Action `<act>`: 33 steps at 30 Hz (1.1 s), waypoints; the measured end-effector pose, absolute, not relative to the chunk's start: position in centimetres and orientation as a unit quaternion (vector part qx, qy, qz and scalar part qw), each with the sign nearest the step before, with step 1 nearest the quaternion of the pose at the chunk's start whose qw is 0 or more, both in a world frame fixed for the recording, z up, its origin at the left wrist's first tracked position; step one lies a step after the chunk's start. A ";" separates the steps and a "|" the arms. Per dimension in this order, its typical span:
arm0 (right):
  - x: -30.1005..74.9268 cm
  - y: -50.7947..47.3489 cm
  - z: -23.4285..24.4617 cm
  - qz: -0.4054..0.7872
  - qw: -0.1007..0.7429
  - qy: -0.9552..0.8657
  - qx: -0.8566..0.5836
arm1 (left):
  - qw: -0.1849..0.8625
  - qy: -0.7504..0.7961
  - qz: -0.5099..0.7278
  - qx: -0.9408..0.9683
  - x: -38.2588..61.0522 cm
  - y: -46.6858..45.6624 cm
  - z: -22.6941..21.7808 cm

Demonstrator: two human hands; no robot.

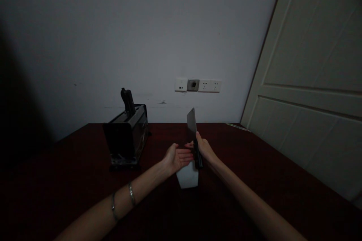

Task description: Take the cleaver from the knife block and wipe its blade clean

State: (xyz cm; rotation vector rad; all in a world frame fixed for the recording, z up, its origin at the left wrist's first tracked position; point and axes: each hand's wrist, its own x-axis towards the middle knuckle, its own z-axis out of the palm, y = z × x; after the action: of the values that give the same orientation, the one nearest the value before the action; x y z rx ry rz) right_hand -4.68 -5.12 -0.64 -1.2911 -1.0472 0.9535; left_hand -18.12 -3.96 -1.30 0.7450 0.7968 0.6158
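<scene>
A cleaver point(192, 120) with a broad grey blade and a black handle stands nearly upright in my right hand point(206, 148). The blade points up and away from me. My left hand point(178, 159) is open, palm turned up, with its fingers stretched toward the cleaver's handle; whether the fingertips touch the handle I cannot tell. Beneath both hands a white, angular object point(188, 177) rests on the table, its upper part hidden by the hands. To the left stands a dark knife block point(126, 135) with black knife handles point(128, 101) sticking up from it.
The dark red-brown table point(164, 131) runs back to a pale wall point(141, 37). Several sockets and plates point(209, 86) are set in the wall. A thin flat strip point(237, 127) lies near the table's back right edge, close to a white door point(308, 67). The light is dim.
</scene>
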 end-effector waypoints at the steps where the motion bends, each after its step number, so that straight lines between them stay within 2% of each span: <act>1: -4.8 -5.1 -0.7 0.399 0.576 -0.456 -0.549 | 0.809 0.375 0.290 0.347 -17.8 -4.1 -1.3; 28: -6.5 -5.5 -1.9 0.247 0.525 -0.551 -0.600 | 0.727 0.368 0.481 0.323 -13.8 -7.1 -0.4; 33: -6.9 -5.9 -1.9 0.207 0.513 -0.555 -0.621 | 0.754 0.351 0.455 0.318 -13.8 -6.7 -0.4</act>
State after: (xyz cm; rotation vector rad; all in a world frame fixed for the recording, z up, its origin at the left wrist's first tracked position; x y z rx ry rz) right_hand -6.90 -5.88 -1.85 -1.4934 -1.3349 0.4982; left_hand -13.82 -6.68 -0.37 0.6950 0.7650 0.9930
